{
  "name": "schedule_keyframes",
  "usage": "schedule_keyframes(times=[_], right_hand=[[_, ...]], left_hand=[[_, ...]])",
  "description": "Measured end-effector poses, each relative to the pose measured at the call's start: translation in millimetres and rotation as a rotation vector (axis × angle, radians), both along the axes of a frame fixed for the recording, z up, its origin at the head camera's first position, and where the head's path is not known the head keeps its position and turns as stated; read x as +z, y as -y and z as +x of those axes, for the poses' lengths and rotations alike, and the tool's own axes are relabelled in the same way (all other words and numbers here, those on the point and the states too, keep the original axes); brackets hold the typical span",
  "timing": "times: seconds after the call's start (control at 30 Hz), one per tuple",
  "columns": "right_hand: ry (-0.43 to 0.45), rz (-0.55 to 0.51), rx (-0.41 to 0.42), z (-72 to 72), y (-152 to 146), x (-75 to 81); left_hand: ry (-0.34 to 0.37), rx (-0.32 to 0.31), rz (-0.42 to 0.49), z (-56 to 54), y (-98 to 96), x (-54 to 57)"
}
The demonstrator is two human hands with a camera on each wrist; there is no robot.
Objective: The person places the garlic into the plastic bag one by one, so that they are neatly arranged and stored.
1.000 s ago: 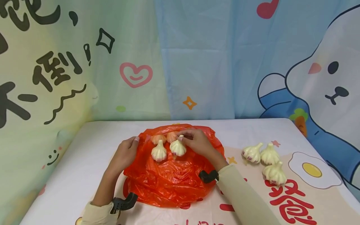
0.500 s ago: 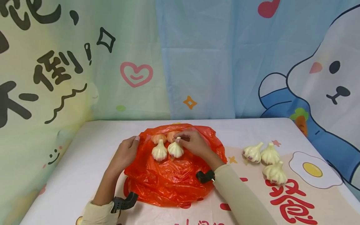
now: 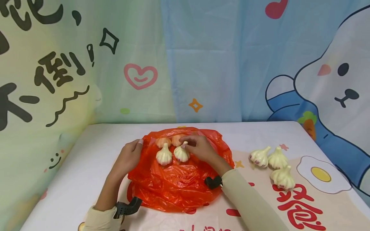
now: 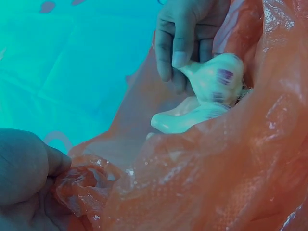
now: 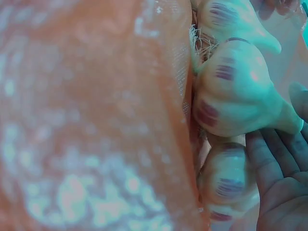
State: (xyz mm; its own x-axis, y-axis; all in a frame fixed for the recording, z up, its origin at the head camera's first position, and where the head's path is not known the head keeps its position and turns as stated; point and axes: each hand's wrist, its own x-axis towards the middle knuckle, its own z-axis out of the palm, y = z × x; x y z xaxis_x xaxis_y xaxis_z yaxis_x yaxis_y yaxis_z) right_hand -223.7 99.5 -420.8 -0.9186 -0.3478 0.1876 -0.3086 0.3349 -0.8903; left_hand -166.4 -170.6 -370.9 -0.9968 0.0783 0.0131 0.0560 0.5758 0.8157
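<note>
A crumpled red plastic bag point(image 3: 173, 189) lies in the middle of the table. My left hand point(image 3: 131, 156) pinches the bag's left edge, thumb on top; in the left wrist view the film bunches at those fingers. My right hand point(image 3: 200, 147) pinches the stem of a white garlic bulb point(image 3: 181, 154) over the bag. Just left of it another garlic bulb point(image 3: 164, 155) stands stem up on the bag. Behind them two more bulbs point(image 3: 163, 142) look orange through the film. The right wrist view shows purple streaks on the held garlic bulb point(image 5: 233, 91).
Three loose garlic bulbs point(image 3: 278, 158) sit together on the table right of the bag. The table cover point(image 3: 110, 134) carries a printed fried egg point(image 3: 321, 174) and red lettering. A printed curtain point(image 3: 202, 64) hangs behind the table and along its left side.
My right hand shifted the garlic bulb slightly left toward the neighbouring one, then a little back to the right. My left hand has kept its hold on the bag.
</note>
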Motion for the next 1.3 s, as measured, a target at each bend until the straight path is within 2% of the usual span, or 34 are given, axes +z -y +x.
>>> schedule_keyframes(times=[0.23, 0.33, 0.47, 0.67, 0.9, 1.07, 1.2, 1.3], right_hand=[[0.002, 0.013, -0.042, 3.3, -3.3, 1.7], [-0.016, -0.015, -0.056, 5.3, -5.5, 2.4], [-0.044, -0.081, -0.036, 8.6, -10.1, 4.9], [-0.056, -0.083, -0.025, 14.5, -15.8, 11.7], [-0.031, -0.066, 0.020, 28.6, -26.1, 18.7], [-0.049, -0.051, 0.061, 39.9, -37.3, 24.5], [-0.076, -0.049, 0.056, 47.8, -49.3, 26.4], [-0.065, -0.044, 0.039, 54.1, -58.6, 27.2]], left_hand=[[0.006, -0.006, 0.009, -0.8, 0.6, -1.4], [0.012, -0.006, 0.016, -0.8, 0.7, -1.8], [0.018, -0.004, 0.018, -0.6, 0.3, -1.3], [0.013, -0.005, 0.006, -0.5, 0.2, -0.7], [0.019, -0.001, 0.014, 0.8, 0.4, -1.8], [0.011, -0.003, 0.006, 0.5, 0.1, -2.1], [0.000, -0.004, -0.009, -0.6, -0.2, -1.4], [0.000, -0.004, -0.014, -1.0, -0.2, -1.3]])
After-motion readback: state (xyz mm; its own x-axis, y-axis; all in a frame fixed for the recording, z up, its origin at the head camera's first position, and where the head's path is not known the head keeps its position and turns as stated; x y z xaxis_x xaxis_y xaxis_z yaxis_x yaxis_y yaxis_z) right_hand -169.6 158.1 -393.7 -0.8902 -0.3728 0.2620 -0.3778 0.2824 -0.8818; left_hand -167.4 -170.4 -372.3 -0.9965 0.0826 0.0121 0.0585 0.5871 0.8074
